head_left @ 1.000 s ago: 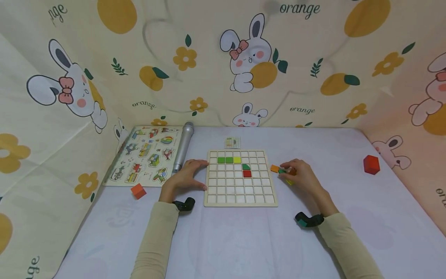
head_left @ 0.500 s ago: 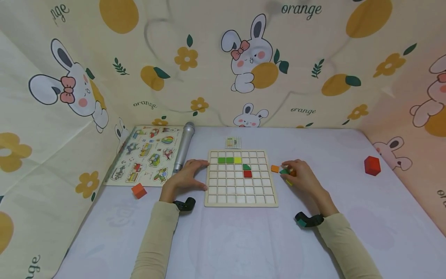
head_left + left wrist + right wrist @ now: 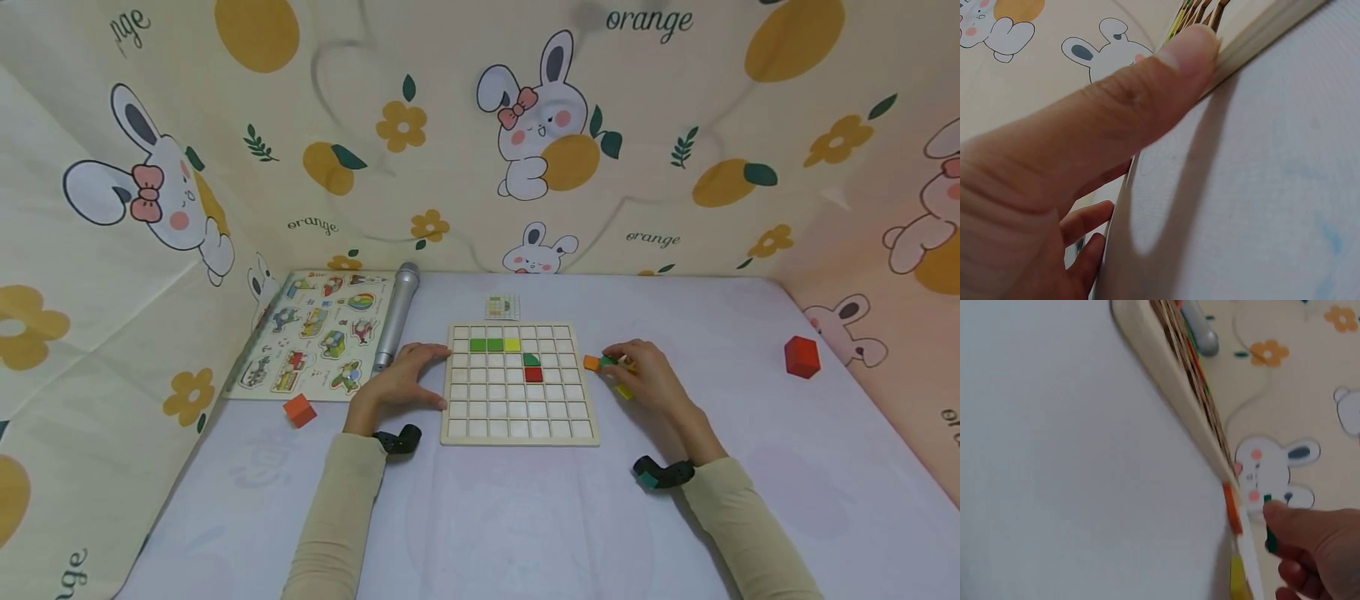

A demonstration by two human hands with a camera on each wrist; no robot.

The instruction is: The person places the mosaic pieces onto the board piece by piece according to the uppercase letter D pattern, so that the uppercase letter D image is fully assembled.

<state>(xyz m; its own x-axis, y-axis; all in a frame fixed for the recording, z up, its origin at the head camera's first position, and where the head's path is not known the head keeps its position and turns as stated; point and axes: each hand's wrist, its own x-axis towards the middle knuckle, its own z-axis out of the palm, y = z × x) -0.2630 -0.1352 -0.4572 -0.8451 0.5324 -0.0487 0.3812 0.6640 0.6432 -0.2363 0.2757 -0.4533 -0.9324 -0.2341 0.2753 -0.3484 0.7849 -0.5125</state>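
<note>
Pinching a flat green tile [image 3: 1271,540] at three o'clock from the pale square wooden board [image 3: 519,409], the right hand [image 3: 647,372] seemingly needed gentle pressure, the loose-fingered left hand [image 3: 401,377] steadying the nine-o'clock edge.

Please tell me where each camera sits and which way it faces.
Head: worn on the head, facing forward and down at the grid board; left hand, right hand and both sleeves show.
Left wrist: on that wrist, facing the grid board's edge and white tabletop; only the left hand shows.
Right wrist: on that wrist, facing past the grid board to the rabbit-print backdrop; the right hand shows, pinching a green piece.
Head and right wrist share the orange tile.
</note>
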